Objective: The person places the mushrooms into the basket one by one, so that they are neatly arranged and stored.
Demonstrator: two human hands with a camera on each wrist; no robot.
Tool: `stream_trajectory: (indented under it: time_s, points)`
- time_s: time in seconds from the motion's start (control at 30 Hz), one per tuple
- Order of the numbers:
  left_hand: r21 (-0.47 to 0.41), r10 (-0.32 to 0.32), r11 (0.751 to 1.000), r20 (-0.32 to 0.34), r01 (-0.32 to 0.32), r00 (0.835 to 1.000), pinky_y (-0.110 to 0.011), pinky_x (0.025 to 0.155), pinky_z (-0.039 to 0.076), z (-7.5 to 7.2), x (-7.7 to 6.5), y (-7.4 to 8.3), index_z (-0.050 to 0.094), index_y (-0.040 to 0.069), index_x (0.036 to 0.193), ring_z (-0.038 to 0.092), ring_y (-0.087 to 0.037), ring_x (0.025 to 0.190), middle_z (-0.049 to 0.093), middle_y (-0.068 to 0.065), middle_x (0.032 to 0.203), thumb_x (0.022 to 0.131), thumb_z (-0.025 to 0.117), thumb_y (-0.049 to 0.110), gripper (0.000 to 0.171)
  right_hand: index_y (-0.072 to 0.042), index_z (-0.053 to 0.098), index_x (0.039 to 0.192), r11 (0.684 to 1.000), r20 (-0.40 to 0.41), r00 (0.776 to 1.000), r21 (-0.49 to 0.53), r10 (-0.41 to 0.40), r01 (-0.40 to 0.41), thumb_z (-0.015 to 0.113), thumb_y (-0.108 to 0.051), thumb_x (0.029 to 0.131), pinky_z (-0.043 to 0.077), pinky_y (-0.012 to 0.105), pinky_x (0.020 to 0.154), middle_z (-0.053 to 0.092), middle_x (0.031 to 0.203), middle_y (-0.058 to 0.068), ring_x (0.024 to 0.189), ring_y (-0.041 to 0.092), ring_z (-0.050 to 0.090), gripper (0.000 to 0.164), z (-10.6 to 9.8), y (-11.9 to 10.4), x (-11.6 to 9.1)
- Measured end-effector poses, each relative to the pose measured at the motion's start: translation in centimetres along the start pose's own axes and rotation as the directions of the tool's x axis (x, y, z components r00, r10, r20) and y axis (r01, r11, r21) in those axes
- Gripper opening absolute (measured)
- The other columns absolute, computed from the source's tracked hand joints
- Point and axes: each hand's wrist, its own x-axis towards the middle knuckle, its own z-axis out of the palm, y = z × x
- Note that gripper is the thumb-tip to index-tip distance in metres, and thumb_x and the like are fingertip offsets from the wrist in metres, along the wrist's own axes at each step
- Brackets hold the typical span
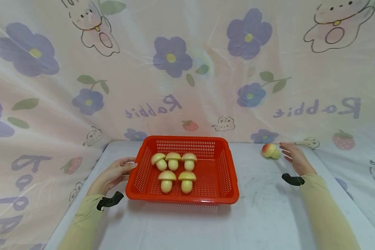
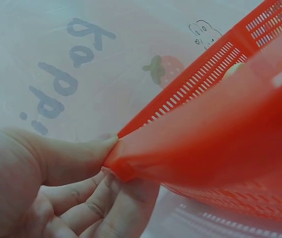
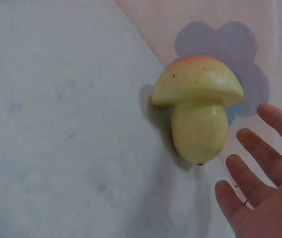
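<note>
A red plastic basket [image 1: 181,200] with slotted walls stands on the table, holding several toy mushrooms [image 1: 167,176] with yellow stems. My left hand [image 1: 116,173] pinches the basket's left rim; the left wrist view shows the thumb on top and the fingers underneath. Another toy mushroom [image 3: 199,106], with a yellow and reddish cap, lies on its side at the back right of the table. Beside it, on its right, my right hand [image 1: 295,159] is held with fingers spread and apart from the mushroom. In the right wrist view those fingers [image 3: 260,183] hold nothing.
A pale sheet printed with flowers, rabbits and strawberries [image 1: 190,125] hangs behind and at both sides of the white table [image 1: 256,215]. Black wrist straps [image 1: 293,179] sit over both cream sleeves.
</note>
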Motion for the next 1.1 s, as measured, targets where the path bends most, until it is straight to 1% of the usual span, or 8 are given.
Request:
stream_trajectory:
  time_s: [0.17, 0.4, 0.5, 0.7, 0.8, 0.93, 1.1]
  points:
    - [-0.02, -0.004, 1.0, 0.002, 0.004, 1.0, -0.038, 0.081, 0.055, 0.1, 0.0, 0.2, 0.036, -0.002, 0.14, 0.065, -0.023, 0.094, 0.063, -0.011, 0.109, 0.095, 0.062, 0.019, 0.056, -0.001, 0.006, 0.152, 1.0, 0.007, 1.0, 0.019, 0.019, -0.019, 0.036, -0.047, 0.101, 0.0, 0.054, 0.113, -0.003, 0.157, 0.02, 0.141, 0.041, -0.007, 0.075, 0.1, 0.2, 0.5]
    - [-0.002, 0.027, 1.0, 0.019, -0.026, 0.999, -0.036, 0.079, 0.055, 0.2, -0.1, 0.3, 0.034, -0.005, 0.139, 0.065, -0.021, 0.093, 0.062, -0.012, 0.11, 0.096, 0.06, 0.019, 0.056, -0.006, 0.007, 0.153, 0.996, 0.053, 0.998, 0.082, 0.014, -0.018, 0.034, -0.043, 0.103, -0.006, 0.052, 0.113, -0.006, 0.158, 0.016, 0.141, 0.038, -0.012, 0.068, 0.3, 0.1, 1.0]
    - [-0.006, 0.017, 1.0, 0.009, -0.017, 1.0, -0.036, 0.078, 0.056, 0.1, -0.1, 0.3, 0.035, -0.005, 0.139, 0.066, -0.021, 0.092, 0.063, -0.012, 0.109, 0.095, 0.061, 0.02, 0.056, -0.006, 0.008, 0.153, 0.996, 0.061, 0.998, 0.092, 0.014, -0.019, 0.033, -0.042, 0.104, -0.007, 0.053, 0.112, -0.007, 0.158, 0.016, 0.141, 0.039, -0.013, 0.066, 0.5, 0.1, 1.2]
    - [-0.01, 0.001, 1.0, -0.005, -0.001, 1.0, -0.037, 0.079, 0.056, 0.1, 0.0, 0.1, 0.036, -0.003, 0.139, 0.066, -0.022, 0.092, 0.064, -0.01, 0.108, 0.095, 0.062, 0.02, 0.056, -0.012, 0.018, 0.153, 0.995, 0.063, 0.998, 0.097, 0.006, -0.012, 0.031, -0.041, 0.104, -0.006, 0.053, 0.112, -0.005, 0.158, 0.016, 0.141, 0.041, -0.01, 0.058, 0.7, 0.4, 1.5]
    - [-0.015, 0.01, 1.0, 0.01, -0.01, 1.0, -0.037, 0.078, 0.056, 0.0, 0.0, 0.1, 0.035, -0.004, 0.139, 0.066, -0.021, 0.092, 0.064, -0.01, 0.107, 0.095, 0.061, 0.02, 0.056, -0.015, 0.021, 0.152, 0.996, 0.06, 0.998, 0.092, 0.004, -0.009, 0.03, -0.042, 0.104, -0.005, 0.053, 0.112, -0.003, 0.158, 0.016, 0.141, 0.041, -0.009, 0.055, 0.7, 0.5, 1.5]
    - [-0.028, 0.024, 0.999, 0.032, -0.023, 0.999, -0.036, 0.077, 0.056, 0.0, -0.2, 0.2, 0.034, -0.006, 0.139, 0.066, -0.02, 0.091, 0.064, -0.009, 0.106, 0.096, 0.06, 0.019, 0.057, -0.013, 0.02, 0.152, 0.997, 0.053, 0.999, 0.072, 0.005, -0.009, 0.032, -0.043, 0.104, -0.002, 0.054, 0.112, 0.0, 0.157, 0.018, 0.14, 0.041, -0.005, 0.059, 0.8, 0.6, 1.5]
    - [-0.036, 0.026, 0.999, 0.03, -0.025, 0.999, -0.035, 0.077, 0.056, 0.0, -0.1, 0.1, 0.033, -0.006, 0.139, 0.067, -0.02, 0.092, 0.064, -0.01, 0.107, 0.096, 0.06, 0.018, 0.056, -0.004, 0.013, 0.153, 0.999, 0.045, 0.999, 0.044, 0.03, -0.032, 0.035, -0.044, 0.103, 0.003, 0.055, 0.112, 0.003, 0.155, 0.021, 0.139, 0.042, 0.0, 0.068, 0.8, 0.6, 1.9]
